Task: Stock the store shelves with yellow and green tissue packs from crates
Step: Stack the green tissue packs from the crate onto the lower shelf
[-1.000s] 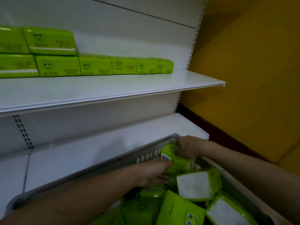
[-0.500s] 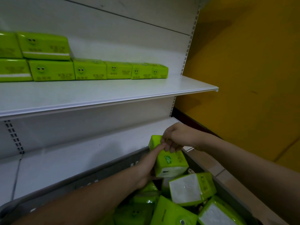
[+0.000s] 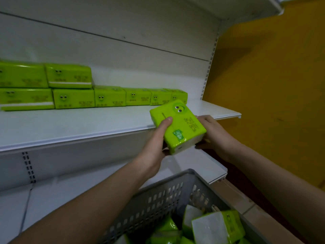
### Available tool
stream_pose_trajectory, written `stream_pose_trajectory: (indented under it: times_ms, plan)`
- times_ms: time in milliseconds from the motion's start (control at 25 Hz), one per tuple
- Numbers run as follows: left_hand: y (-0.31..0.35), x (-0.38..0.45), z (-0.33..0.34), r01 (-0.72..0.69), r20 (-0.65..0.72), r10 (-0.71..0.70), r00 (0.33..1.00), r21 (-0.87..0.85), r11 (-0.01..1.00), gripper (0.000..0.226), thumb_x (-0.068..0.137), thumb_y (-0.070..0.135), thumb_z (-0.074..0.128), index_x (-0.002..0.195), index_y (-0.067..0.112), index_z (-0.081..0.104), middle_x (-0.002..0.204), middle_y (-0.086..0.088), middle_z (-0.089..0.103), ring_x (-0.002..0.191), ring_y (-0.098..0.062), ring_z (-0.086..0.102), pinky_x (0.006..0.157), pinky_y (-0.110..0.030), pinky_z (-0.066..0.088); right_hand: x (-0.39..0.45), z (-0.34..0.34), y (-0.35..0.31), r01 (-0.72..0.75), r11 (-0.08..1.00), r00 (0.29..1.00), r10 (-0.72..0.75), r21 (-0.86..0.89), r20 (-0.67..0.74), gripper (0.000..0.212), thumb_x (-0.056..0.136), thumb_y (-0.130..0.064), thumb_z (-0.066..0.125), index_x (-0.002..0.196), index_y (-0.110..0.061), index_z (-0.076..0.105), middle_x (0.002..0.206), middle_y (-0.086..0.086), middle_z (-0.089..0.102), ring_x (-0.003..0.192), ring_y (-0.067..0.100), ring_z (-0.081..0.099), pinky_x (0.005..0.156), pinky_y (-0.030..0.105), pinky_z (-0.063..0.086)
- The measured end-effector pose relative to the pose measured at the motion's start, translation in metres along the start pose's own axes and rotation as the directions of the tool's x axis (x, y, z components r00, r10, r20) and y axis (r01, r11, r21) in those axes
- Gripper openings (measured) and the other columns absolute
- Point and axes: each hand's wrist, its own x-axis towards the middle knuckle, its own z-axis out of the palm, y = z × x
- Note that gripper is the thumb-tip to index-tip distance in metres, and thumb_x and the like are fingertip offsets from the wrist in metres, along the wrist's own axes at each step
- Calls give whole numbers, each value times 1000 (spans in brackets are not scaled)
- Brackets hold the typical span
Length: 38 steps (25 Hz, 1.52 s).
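I hold one green tissue pack [image 3: 181,123] with a smiley face between both hands, just in front of the middle shelf's [image 3: 88,125] front edge. My left hand [image 3: 156,147] grips its left side with the thumb on top. My right hand [image 3: 213,134] supports its right end from below. Along the back of that shelf stands a row of green tissue packs [image 3: 109,96], stacked two high at the left. Below me the grey slotted crate [image 3: 168,196] holds several more green packs [image 3: 218,228].
A white lower shelf [image 3: 202,166] runs under the middle one, its right end close to the crate's corner. Another shelf [image 3: 274,7] juts out at the top right. An orange wall [image 3: 272,85] closes off the right side.
Both hands lifted one green pack out of the crate and carried it up to the middle shelf's front edge. The view tilted upward.
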Motion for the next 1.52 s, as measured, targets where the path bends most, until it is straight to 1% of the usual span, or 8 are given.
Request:
stream_pose_trajectory:
  times_ms: [240, 480, 680, 840, 1000, 1160, 1320, 1520]
  plan:
    - [35, 3, -24, -177, -77, 178, 981, 21, 984, 69, 77, 49, 72, 131, 12, 50, 114, -6, 71, 102, -23, 70, 85, -44, 55, -16, 25, -18, 52, 909, 987, -109, 414, 117, 43, 90, -45, 58, 130, -38, 43, 124, 6, 61, 102, 31, 69, 80, 49, 58]
    - [67, -10, -36, -142, 42, 137, 990, 206, 968, 37, 90, 53, 55, 123, 36, 56, 114, 10, 71, 99, -13, 70, 80, -36, 53, -23, 54, -45, 255, 935, 957, -280, 248, 74, 55, 89, -26, 66, 133, -46, 40, 107, 7, 71, 89, 23, 72, 71, 38, 58]
    - [88, -17, -40, -171, 116, 162, 980, 71, 983, 64, 84, 16, 72, 136, 36, 41, 112, 0, 72, 99, -24, 71, 78, -41, 59, -14, 76, -58, 187, 816, 978, -208, 546, -24, 65, 90, -19, 65, 137, -49, 31, 108, -1, 71, 92, 26, 72, 75, 45, 59]
    - [98, -12, -47, -234, -119, 252, 960, 147, 961, 46, 81, 22, 75, 116, 35, 49, 100, 1, 70, 89, -17, 69, 67, -33, 57, -6, 91, -66, 141, 804, 988, -153, 578, -27, 50, 90, -22, 66, 131, -37, 40, 114, 6, 68, 99, 28, 70, 82, 49, 57]
    - [122, -6, -66, -177, -136, 225, 965, 296, 939, 12, 88, 27, 66, 83, 22, 56, 69, 7, 59, 66, -13, 57, 57, -25, 40, 1, 100, -72, 218, 849, 973, -228, 481, -38, 60, 87, -21, 69, 133, -42, 37, 123, -2, 59, 103, 26, 68, 73, 44, 60]
    - [141, 14, -89, -302, -232, 348, 908, 213, 929, 32, 91, 30, 65, 120, 20, 55, 101, -3, 65, 78, -18, 64, 58, -26, 50, 31, 124, -94, 93, 812, 986, -157, 576, 62, 45, 89, -15, 67, 128, -34, 52, 120, 3, 62, 104, 32, 67, 71, 46, 60]
    - [145, 34, -107, -384, -389, 540, 746, 412, 827, 51, 82, 26, 72, 127, 27, 48, 132, -6, 44, 103, -22, 60, 89, -33, 52, 76, 166, -120, 64, 757, 997, -25, 651, -69, 48, 89, -14, 67, 130, -29, 49, 116, 5, 59, 102, 32, 65, 60, 43, 58]
    - [155, 52, -116, -369, -232, 564, 793, 553, 747, 44, 87, -7, 53, 127, 9, 54, 118, -3, 60, 90, -9, 59, 66, -11, 47, 123, 213, -140, 107, 787, 974, 40, 608, -222, 56, 85, -16, 70, 133, -28, 46, 127, 9, 51, 98, 33, 60, 46, 38, 54]
